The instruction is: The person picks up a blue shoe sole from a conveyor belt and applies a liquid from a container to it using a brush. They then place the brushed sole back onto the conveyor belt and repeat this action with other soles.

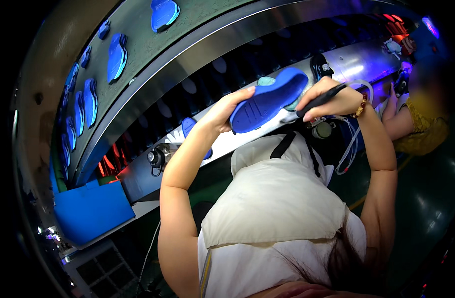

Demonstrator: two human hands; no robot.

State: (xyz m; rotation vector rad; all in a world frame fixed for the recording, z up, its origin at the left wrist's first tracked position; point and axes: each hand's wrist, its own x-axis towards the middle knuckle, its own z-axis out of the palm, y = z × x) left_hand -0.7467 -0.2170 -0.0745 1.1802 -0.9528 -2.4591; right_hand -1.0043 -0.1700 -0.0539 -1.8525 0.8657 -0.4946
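Observation:
My left hand grips the heel end of a blue shoe sole, with its hollow inner side turned up and tilted toward me. The fingers beneath the sole are hidden. My right hand is closed around a black-handled brush. The brush's tip is close to the sole's right edge; whether it touches cannot be made out. Behind the sole, a pale green round container shows in part on the metal bench. Another blue sole lies beyond my left forearm.
At the upper left, a curved conveyor belt carries several blue soles. Dark shoes stand in rows beneath its metal edge. A clear bottle with a black lid and a blue box are at left. A co-worker's arm is at right.

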